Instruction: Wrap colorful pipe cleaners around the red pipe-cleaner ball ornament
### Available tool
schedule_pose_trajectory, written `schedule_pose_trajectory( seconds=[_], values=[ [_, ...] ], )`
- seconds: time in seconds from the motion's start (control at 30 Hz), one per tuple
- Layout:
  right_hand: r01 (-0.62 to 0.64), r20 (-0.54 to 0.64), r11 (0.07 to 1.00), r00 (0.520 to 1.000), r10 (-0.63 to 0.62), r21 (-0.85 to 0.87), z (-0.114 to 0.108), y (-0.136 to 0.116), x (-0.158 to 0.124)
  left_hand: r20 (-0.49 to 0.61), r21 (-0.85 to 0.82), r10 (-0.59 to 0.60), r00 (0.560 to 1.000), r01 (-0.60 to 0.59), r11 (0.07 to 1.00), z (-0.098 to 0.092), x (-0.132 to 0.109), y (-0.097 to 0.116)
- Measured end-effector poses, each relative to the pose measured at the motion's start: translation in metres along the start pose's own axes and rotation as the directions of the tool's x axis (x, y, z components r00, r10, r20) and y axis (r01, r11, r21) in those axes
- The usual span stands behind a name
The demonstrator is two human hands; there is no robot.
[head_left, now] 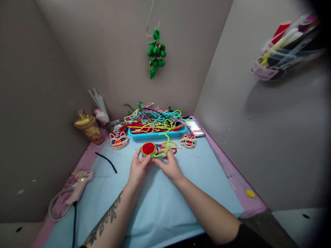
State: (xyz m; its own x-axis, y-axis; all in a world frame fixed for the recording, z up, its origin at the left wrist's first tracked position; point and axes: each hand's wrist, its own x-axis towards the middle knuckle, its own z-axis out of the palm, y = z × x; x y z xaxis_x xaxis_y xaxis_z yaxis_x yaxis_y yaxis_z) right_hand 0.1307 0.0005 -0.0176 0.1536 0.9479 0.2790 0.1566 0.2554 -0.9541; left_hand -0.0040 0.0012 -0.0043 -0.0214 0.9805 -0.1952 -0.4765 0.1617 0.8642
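Over the middle of the table, my left hand is closed around a small round craft piece with a flat red top and an orange, green and blue rim. My right hand grips a bright green pipe cleaner at the right side of the round piece. One end of that pipe cleaner meets the rim; the other curls up above my fingers. Behind my right hand lie yellow and red pipe-cleaner loops, partly hidden. Lion-head craft figures stand on either side, one at the left, one at the right.
A blue tray heaped with colourful pipe cleaners stands at the back, beside a metal bowl. At the left are a pink glue gun with its cord, a black pipe cleaner and a lidded cup. A green craft hangs above.
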Motion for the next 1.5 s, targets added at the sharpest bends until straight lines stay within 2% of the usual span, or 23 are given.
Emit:
schedule_pose_trajectory(
  seconds=[0.17,0.43,0.63,0.87,1.13,1.27,1.5],
  values=[
    [0.058,-0.064,0.998,0.996,-0.056,0.033,0.003,-0.002,-0.001,0.002,0.030,0.014,1.000,-0.014,0.999,0.001,-0.001,-0.004],
    [-0.140,-0.072,0.947,0.983,0.168,0.290,-0.006,0.021,0.014,0.004,0.077,0.011,1.000,-0.012,0.997,0.006,-0.003,-0.007],
    [-0.200,0.057,0.952,0.980,0.192,0.230,-0.004,0.017,0.014,0.008,0.066,-0.008,1.000,0.008,0.998,0.005,-0.004,-0.003],
    [-0.176,0.030,0.932,0.984,0.176,0.317,-0.002,0.020,0.015,0.080,0.066,-0.071,0.994,0.066,0.996,0.006,-0.007,0.001],
    [-0.146,-0.017,0.947,0.987,0.158,0.284,0.003,0.023,0.013,0.036,0.203,0.107,0.994,-0.112,0.973,0.005,-0.006,-0.005],
    [-0.120,-0.035,0.957,0.990,0.134,0.264,0.005,0.021,0.010,-0.002,0.273,0.161,0.987,-0.154,0.950,0.006,-0.008,-0.003],
    [-0.086,-0.042,0.964,0.994,0.100,0.252,0.009,0.018,0.004,0.001,0.223,0.208,0.978,-0.203,0.954,0.005,-0.007,-0.004]
  ],
)
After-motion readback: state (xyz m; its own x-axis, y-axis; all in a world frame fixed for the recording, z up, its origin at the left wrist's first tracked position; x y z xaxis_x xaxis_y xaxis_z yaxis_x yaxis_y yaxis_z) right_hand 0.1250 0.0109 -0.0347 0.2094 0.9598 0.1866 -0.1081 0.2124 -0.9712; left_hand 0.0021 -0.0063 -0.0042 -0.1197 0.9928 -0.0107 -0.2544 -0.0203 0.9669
